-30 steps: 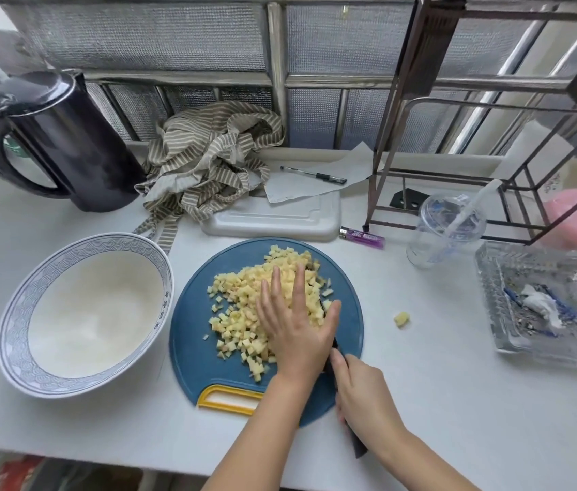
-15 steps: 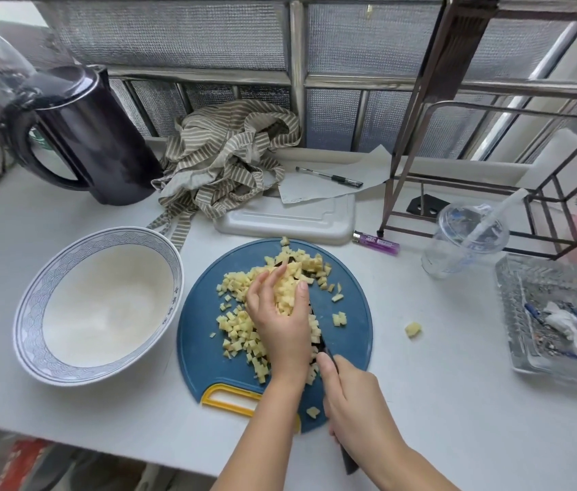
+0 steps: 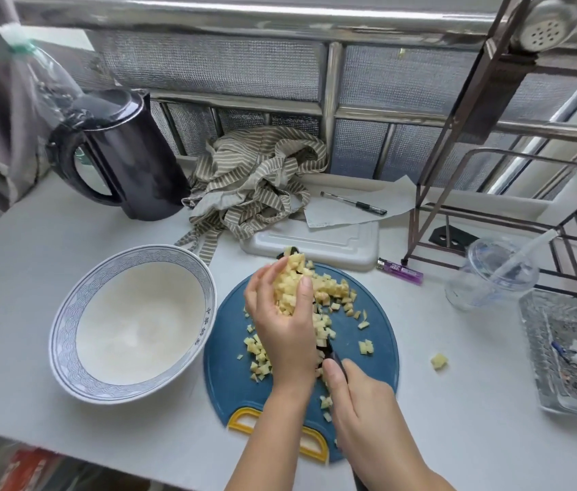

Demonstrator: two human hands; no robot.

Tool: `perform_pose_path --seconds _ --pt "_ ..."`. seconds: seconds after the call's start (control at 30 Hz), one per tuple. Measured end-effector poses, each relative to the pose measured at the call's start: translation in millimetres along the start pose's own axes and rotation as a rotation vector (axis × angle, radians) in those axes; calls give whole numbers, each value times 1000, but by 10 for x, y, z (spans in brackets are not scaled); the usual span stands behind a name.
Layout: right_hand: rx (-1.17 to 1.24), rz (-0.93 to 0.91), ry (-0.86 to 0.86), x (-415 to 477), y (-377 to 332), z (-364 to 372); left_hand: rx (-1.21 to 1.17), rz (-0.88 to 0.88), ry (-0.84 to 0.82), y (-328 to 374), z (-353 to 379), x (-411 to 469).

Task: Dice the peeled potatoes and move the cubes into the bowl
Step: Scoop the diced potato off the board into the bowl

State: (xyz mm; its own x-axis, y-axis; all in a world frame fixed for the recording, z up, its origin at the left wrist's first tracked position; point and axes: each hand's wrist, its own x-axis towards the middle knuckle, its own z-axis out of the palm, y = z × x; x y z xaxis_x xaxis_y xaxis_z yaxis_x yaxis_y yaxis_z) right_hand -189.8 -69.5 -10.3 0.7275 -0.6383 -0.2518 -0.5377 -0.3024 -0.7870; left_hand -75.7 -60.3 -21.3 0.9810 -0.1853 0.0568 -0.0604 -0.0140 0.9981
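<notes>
- Now the left hand (image 3: pixel 285 327) curls round a heap of potato cubes (image 3: pixel 288 285) and presses them on the knife (image 3: pixel 331 345) blade, over the blue board (image 3: pixel 379 370).
- The right hand (image 3: pixel 361 412) grips the knife handle.
- More cubes lie on the board.
- The white bowl (image 3: pixel 67 313) sits just left of the board.

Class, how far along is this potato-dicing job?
Done: the blue board holds only diced potato. In hand: the left hand cups a heap of cubes against the knife in the right hand. Left: the bowl holds none; loose cubes lie on the board, a stray cube on the counter.
</notes>
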Motion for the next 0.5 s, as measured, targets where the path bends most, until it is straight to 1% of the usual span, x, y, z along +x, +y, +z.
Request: perform_pose_path --seconds 0.07,0.23,0.3,0.4,0.5 --pt "-17 -41 -13 35 -186 50 -23 17 35 133 -131 134" --pt "-96 -184 -87 232 -720 412 -20 72 207 290 -644 630" --pt "-99 -197 -133 332 -903 608 -7 71 254 262 -864 842" --pt "-80 -177 -162 474 -1096 911 17 -1 286 81 -1158 1136" --pt "-84 -118 -168 566 -1158 1134 160 -148 289 -248 -1424 1351"
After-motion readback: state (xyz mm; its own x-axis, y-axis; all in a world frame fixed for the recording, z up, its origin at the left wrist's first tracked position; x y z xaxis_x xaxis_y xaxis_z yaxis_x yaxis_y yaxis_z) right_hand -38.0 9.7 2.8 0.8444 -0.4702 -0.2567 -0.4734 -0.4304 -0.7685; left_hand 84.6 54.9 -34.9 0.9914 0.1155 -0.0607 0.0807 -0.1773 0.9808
